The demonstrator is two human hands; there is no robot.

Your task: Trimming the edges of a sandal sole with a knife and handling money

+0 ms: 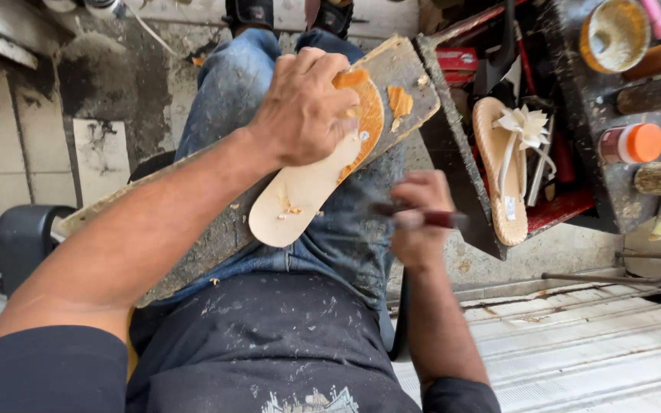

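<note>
While pinning the sole (300,195) at the board's (216,237) edge, left fingers (338,115) spread, right fingers (415,222) around a tool (437,219).

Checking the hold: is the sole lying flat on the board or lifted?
Flat: the sole lies on the board, pressed down by the left hand.

A cream, flat shoe sole (300,195) with an orange layer at its far end is seen on a grey, stained wooden board (216,233). Blue faded denim trousers (231,84) and a dark, white-speckled apron (269,336) are worn. A dark red tool handle (439,219) is blurred. A beige woven sandal (499,172) bears a white flower; a jar (633,143) is capped in orange.
</note>
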